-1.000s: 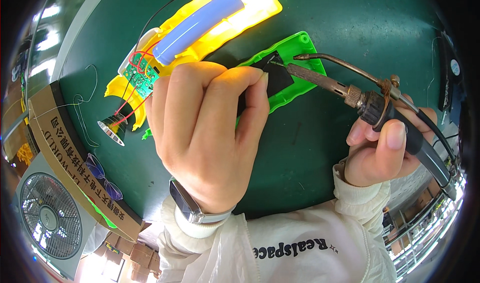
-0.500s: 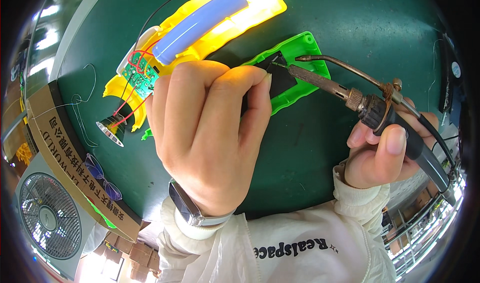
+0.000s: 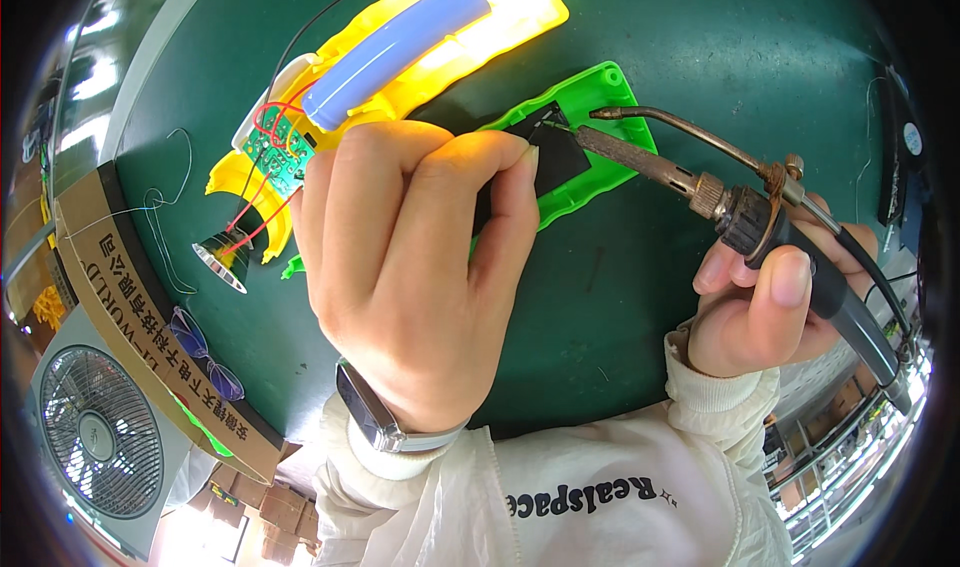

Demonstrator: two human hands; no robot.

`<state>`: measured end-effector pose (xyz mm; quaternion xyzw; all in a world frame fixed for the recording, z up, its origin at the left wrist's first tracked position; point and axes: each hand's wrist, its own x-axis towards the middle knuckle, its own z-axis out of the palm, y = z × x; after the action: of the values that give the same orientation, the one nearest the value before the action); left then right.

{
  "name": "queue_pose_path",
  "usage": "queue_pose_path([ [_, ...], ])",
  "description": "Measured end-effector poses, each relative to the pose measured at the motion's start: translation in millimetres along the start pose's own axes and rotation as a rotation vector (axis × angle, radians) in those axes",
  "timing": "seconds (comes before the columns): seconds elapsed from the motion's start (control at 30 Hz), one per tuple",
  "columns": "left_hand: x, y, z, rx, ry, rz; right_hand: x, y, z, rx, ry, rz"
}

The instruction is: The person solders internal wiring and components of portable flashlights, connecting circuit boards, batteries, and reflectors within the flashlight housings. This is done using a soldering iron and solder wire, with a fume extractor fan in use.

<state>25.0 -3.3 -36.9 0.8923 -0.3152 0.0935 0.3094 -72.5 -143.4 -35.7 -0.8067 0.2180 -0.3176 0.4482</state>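
My right hand [image 3: 768, 302] grips a soldering iron [image 3: 700, 179] by its dark handle, and the tip touches a black panel set in a green plastic shell [image 3: 600, 97]. My left hand [image 3: 415, 267] is curled over the near end of that green shell, fingers pressed on it. What lies under its palm is hidden. To the left lies an opened yellow torch body [image 3: 500, 17] holding a pale blue cylindrical battery [image 3: 400, 47], a small green circuit board [image 3: 280, 152] with red and black wires, and a silver reflector cone [image 3: 222, 257].
The work lies on a dark green table [image 3: 750, 37]. A cardboard box [image 3: 120, 287] stands along the table's left edge, with a pair of glasses [image 3: 205, 352] beside it. A grey fan [image 3: 100, 432] stands at the lower left. Thin loose wire [image 3: 170, 207] curls near the box.
The soldering iron tip has shifted slightly on the black panel. Both hands stay where they were.
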Motion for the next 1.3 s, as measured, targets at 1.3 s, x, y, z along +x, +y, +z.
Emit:
queue_pose_path([
  [1.3, 4.1, 7.1, -2.6, 0.043, -0.055, -0.069, -3.4, 6.0, 3.1, -0.112, 0.141, -0.062],
])
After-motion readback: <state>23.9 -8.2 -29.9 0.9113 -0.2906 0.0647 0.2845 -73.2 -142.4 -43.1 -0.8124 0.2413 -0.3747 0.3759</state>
